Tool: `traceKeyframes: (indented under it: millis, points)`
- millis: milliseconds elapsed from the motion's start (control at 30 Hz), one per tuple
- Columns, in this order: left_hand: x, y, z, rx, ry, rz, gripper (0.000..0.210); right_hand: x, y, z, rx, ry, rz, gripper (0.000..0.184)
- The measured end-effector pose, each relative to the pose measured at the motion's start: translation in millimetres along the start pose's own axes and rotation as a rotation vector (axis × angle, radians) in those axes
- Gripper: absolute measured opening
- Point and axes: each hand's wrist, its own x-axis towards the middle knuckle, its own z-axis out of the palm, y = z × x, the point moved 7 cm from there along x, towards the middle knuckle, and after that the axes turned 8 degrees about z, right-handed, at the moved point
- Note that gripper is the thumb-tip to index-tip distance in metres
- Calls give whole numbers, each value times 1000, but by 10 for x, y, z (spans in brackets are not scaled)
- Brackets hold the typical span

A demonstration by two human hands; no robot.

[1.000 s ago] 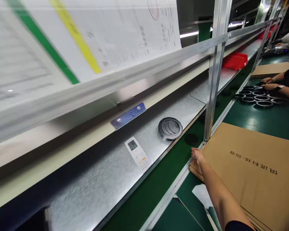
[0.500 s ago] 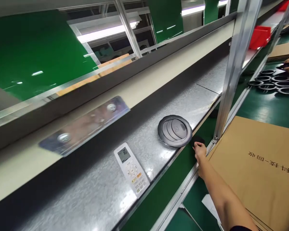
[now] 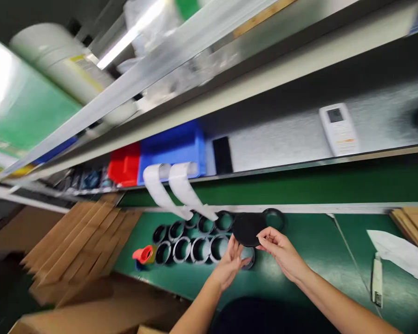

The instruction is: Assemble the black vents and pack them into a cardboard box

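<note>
A flat black disc [image 3: 248, 228] is tilted over the green bench. My right hand [image 3: 277, 249] pinches its lower right edge between thumb and fingers. My left hand [image 3: 226, 265] is at its lower left edge, fingertips touching or just behind it, thumb spread apart. Black rings [image 3: 199, 249] stand in two rows on the bench, below and left of the disc. Another dark ring [image 3: 281, 220] lies right of it, against the back rail. The disc and my hands hide some of the rings.
Two curling white label strips [image 3: 185, 190] hang from the shelf, which holds a blue bin [image 3: 174, 147], a red bin [image 3: 124, 163], a black phone-like slab [image 3: 222, 156] and a white remote [image 3: 339, 130]. Orange-red tape dispenser [image 3: 144, 254], cardboard [image 3: 80, 241] left; utility knife [image 3: 376, 280], white sheet [image 3: 400, 253] right.
The view has swung left to the rows of rings. My right hand has brought the dark disc over the bench, and my left hand has come into view beside it.
</note>
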Motion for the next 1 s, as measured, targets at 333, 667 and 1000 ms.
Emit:
traceKeyframes:
  millis: [333, 667, 1000]
  points:
    - [-720, 724, -238, -446, -29, 239, 97, -814, 274, 1417, -594, -434, 194, 40]
    - [-1001, 693, -338, -466, -53, 157, 83, -322, -238, 1413, -1134, 333, -642, 46]
    - [-1004, 614, -427, -487, -19, -188, 62, -762, -14, 1657, -1310, -57, -677, 33]
